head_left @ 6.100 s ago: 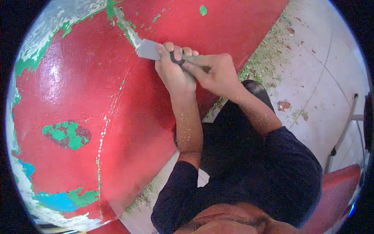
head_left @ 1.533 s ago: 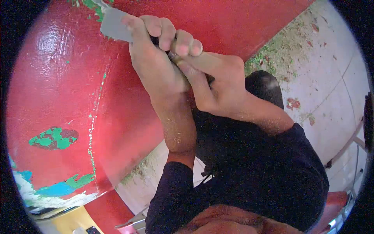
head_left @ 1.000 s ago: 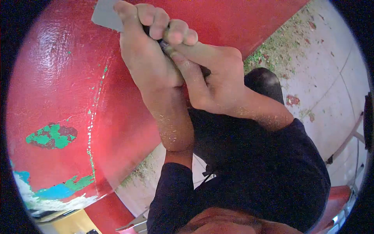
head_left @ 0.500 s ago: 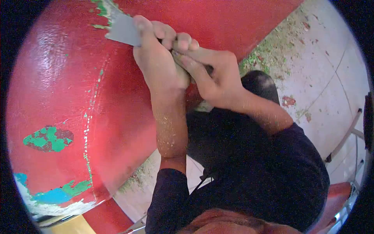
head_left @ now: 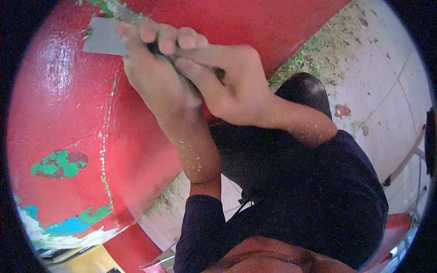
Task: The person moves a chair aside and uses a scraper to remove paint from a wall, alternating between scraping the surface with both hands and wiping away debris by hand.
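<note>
A scraper (head_left: 105, 40) with a wide grey metal blade lies against a red painted surface (head_left: 150, 132). My left hand (head_left: 154, 79) is closed around it close to the blade, its fingers curled over the top. Just to the right, my right hand (head_left: 239, 79) grips the handle end, pressed up against the left. The handle is mostly hidden inside both hands. Beyond the blade, at the top, a scraped streak (head_left: 111, 9) shows green and grey where red paint is gone. Pale flecks dot both forearms.
A green patch (head_left: 61, 164) of exposed paint is on the red surface at left. Blue, green and white layers (head_left: 68, 227) show along its lower edge. Paint chips (head_left: 302, 63) litter the tiled floor (head_left: 387, 59). Metal legs (head_left: 405, 161) stand at far right.
Both hands and the scraper have moved left across the red surface, the blade shifting from right of the scraped streak to its left. Both hands have kept their hold.
</note>
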Available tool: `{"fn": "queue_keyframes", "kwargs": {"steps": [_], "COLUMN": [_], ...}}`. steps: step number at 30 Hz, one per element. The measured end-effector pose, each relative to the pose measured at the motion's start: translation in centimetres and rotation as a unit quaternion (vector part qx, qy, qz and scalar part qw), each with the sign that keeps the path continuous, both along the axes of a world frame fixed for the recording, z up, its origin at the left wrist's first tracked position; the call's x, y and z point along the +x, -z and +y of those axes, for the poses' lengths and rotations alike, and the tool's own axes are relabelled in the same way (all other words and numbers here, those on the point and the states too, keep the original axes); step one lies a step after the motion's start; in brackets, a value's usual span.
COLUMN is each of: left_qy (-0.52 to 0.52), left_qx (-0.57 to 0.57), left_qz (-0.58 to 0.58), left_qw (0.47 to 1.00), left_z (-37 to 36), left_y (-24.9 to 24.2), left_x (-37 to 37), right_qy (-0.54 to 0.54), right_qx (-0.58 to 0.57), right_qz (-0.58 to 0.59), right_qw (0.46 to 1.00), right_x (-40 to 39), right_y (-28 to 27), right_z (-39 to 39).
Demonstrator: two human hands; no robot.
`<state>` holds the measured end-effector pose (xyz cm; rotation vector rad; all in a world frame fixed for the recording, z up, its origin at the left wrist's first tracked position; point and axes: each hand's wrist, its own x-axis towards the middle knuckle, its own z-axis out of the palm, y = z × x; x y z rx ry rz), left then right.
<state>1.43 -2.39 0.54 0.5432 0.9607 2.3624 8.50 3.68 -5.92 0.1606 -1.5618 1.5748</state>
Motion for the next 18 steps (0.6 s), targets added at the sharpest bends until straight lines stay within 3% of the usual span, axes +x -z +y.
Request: {"fn": "queue_keyframes", "kwargs": {"steps": [1, 4, 5, 8, 9, 12, 13, 16, 18], "left_qy": [0.004, -0.126, -0.129, -0.068, -0.098, -0.161, -0.152, -0.108, -0.134], "left_qx": [-0.047, -0.179, -0.161, -0.059, -0.129, -0.169, -0.187, -0.115, -0.167], "left_qz": [0.022, 0.024, 0.053, 0.010, 0.097, -0.015, 0.105, 0.041, 0.046], "left_qw": [0.999, 0.975, 0.977, 0.996, 0.982, 0.972, 0.965, 0.987, 0.976], "left_z": [-0.8, 0.0, 0.3, 1.1, 0.8, 0.6, 0.7, 1.0, 0.3], "left_y": [0.9, 3.3, 3.0, -0.2, 0.6, 2.8, 2.9, 0.3, 1.5], "left_x": [0.3, 2.7, 2.5, 0.5, 1.1, 3.4, 2.4, 1.8, 2.9], "right_qy": [-0.038, -0.143, -0.083, -0.122, -0.082, -0.126, -0.084, -0.126, -0.134], "right_qx": [0.011, -0.096, -0.057, -0.098, -0.028, -0.105, -0.035, -0.091, -0.112], "right_qz": [-0.049, -0.109, -0.034, -0.052, -0.063, -0.042, -0.034, -0.059, -0.076], "right_qw": [0.998, 0.979, 0.994, 0.986, 0.994, 0.986, 0.995, 0.986, 0.982], "right_x": [1.4, 3.0, 2.1, 1.1, 1.8, 2.5, 1.9, 1.9, 3.0], "right_y": [0.2, 2.1, 2.4, -0.4, 0.0, 1.9, 1.9, -0.3, 0.4], "right_z": [-0.1, -0.2, -0.1, 0.7, 0.9, 0.1, 0.6, 0.8, 0.2]}}
